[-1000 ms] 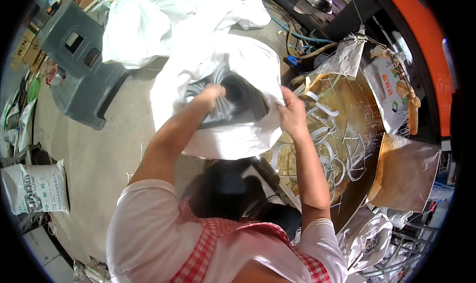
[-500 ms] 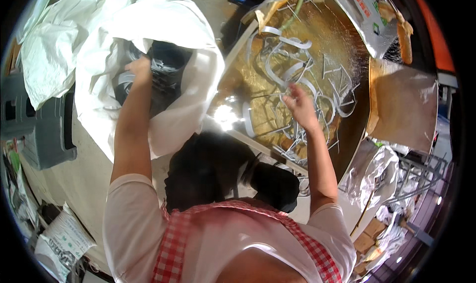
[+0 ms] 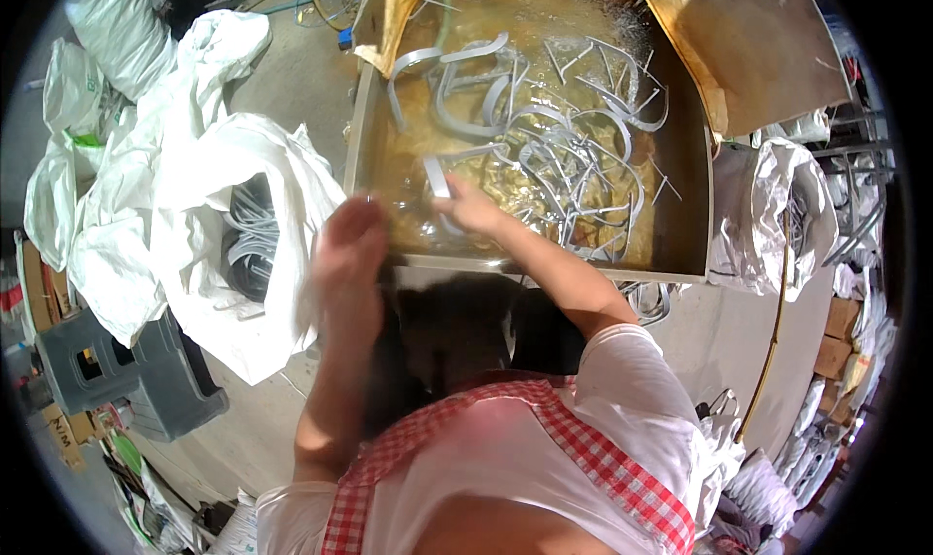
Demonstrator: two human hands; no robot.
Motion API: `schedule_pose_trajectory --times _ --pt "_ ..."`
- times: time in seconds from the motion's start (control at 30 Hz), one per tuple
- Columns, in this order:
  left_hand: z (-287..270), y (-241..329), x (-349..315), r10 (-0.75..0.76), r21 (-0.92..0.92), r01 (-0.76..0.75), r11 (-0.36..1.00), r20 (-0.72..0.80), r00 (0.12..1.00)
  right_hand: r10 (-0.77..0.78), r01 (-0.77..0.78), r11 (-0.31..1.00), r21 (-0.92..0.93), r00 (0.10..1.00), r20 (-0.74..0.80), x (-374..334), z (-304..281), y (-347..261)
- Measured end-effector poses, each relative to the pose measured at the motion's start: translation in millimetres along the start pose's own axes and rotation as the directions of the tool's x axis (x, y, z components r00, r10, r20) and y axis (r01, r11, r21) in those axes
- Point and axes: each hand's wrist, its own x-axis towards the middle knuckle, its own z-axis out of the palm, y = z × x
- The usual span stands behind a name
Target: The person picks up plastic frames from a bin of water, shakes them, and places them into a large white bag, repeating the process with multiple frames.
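Note:
A wide metal tank [image 3: 711, 200] of shallow yellowish water spreads in front of me. Curved pale grey strips [image 3: 573, 166] lie tangled in it. Over the tank's near left part, my right hand [image 3: 471, 208] is closed on a flat grey strip [image 3: 435, 178], one end sticking up past the fingers. My left hand [image 3: 352, 232] is smeared by motion between the tank's left corner and an open white sack [image 3: 190, 249]; its fingers cannot be made out. More grey strips [image 3: 253, 234] lie coiled inside that sack.
Further white sacks [image 3: 121, 35] stand at the far left, beside a dark grey plastic step stool [image 3: 136, 370]. A metal sheet [image 3: 753, 50] leans at the tank's right edge. Right of the tank are another open sack [image 3: 773, 220] and a thin stick [image 3: 773, 346].
My left hand has come out of the white sack and moved right toward the tank. My right hand has moved left and nearer, and now holds a strip. The whole view has swung right.

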Motion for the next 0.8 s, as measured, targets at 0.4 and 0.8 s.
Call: schedule_pose_trajectory --times 0.4,0.8 --pt "68.3 -111.1 63.3 -0.529 -0.161 0.607 0.778 0.352 0.772 0.045 -0.429 0.521 -0.738 0.877 -0.479 -36.8 -111.9 22.0" --pt "96.5 -111.9 53.2 0.082 0.733 -0.488 0.474 0.515 0.853 -0.240 0.228 0.368 -0.901 0.960 0.145 -64.3 -145.7 -85.2"
